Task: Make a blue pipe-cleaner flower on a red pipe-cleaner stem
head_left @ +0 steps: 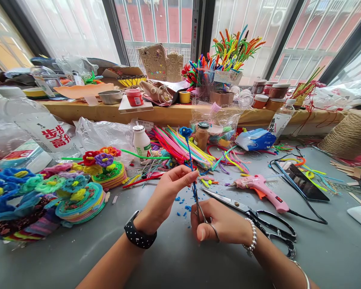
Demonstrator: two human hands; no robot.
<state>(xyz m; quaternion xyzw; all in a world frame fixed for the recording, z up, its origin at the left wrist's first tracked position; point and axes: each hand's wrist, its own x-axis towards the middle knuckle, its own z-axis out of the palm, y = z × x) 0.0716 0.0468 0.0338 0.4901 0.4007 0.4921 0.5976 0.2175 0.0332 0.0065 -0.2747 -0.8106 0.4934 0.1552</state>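
Note:
My left hand [176, 186] pinches the stem of a blue pipe-cleaner flower [185, 132], which stands upright with its bloom above my fingers. In my right hand [209, 222] is a small pair of scissors [201, 212], fingers in the handle loops. The blades point upward and meet the lower part of the blue stem; whether they are closed on it I cannot tell. Blue fuzz clippings [185, 208] lie on the table just below. Beside my right wrist rest large black-handled scissors [252, 210].
A pink glue gun [264, 190] with a cord and a phone [303, 182] lie to the right. Fuzzy flower pieces [78, 196] crowd the left. Loose pipe cleaners [183, 144], a small white bottle [142, 142] and a brown jar [201, 136] stand behind my hands, below a cluttered ledge [165, 114].

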